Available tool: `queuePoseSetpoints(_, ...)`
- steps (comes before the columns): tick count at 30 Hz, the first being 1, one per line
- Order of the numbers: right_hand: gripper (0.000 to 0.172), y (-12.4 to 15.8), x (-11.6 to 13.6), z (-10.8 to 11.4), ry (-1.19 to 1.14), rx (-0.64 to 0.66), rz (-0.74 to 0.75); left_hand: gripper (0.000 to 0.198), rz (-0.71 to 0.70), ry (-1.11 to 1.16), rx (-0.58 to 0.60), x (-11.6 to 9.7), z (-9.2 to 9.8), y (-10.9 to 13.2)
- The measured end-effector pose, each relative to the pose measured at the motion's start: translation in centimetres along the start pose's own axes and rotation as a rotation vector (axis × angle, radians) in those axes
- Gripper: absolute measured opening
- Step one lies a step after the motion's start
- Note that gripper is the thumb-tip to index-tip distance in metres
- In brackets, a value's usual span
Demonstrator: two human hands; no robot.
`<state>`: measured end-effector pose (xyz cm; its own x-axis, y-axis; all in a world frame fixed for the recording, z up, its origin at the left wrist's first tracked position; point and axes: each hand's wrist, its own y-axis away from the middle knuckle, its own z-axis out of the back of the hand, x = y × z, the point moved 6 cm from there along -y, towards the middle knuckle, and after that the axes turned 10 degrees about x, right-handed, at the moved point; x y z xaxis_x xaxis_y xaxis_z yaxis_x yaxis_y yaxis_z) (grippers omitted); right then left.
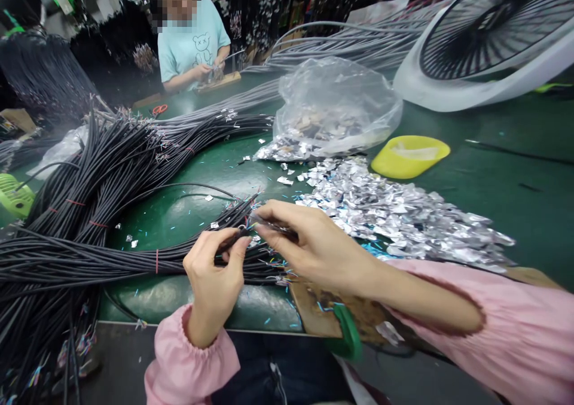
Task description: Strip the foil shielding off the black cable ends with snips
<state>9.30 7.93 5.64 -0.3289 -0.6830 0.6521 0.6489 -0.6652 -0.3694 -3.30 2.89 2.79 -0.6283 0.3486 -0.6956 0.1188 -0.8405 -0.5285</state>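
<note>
My left hand (215, 273) pinches a black cable (231, 241) near its end, thumb against the fingers. Facing it from the right, my right hand (320, 243) is closed with its fingertips at the stripped end of that cable. A dark, thin object (287, 233) shows between the right thumb and fingers; its kind is unclear, and the palm hides part of it. Beneath both hands lies a bundle of black cables (130, 262), bound by a red tie (156, 261), with coloured wire ends spread at the right.
Foil scraps (394, 213) are heaped right of my hands, beside a yellow container (410, 158) and a clear plastic bag (336, 106). More black cables (112, 160) lie left. A wooden board (314, 315) with a green clamp (347, 333) is at the front edge. A co-worker (192, 46) sits opposite.
</note>
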Motion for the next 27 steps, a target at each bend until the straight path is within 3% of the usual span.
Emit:
queuePoseSetpoints(3, 0.011, 0.1, 0.1, 0.6, -0.062, -0.052, -0.004, 0.003, -0.083, -0.019, -0.073, -0.3, 0.5, 0.2)
queuePoseSetpoints(7, 0.013, 0.5, 0.7, 2.0, 0.031, -0.200, 0.132, 0.006, -0.153, -0.067, -0.028, -0.6, 0.4, 0.3)
queuePoseSetpoints(11, 0.018, 0.4, 1.0, 1.7, 0.064, -0.107, 0.250, 0.012, -0.174, -0.073, 0.020, -0.6, 0.2, 0.2)
queuePoseSetpoints(16, 0.015, -0.3, 0.9, 1.5, -0.089, 0.036, 0.169, 0.021, -0.124, 0.004, 0.099, -0.4, 0.1, 0.0)
queuePoseSetpoints(19, 0.019, -0.4, 0.5, 1.7, -0.152, 0.027, 0.124, 0.024, -0.093, 0.046, 0.172, -0.4, 0.1, -0.2)
queuePoseSetpoints(27, 0.016, 0.2, 0.7, 1.3, -0.019, 0.017, 0.292, 0.024, -0.059, 0.056, 0.192, -0.4, 0.1, -0.2)
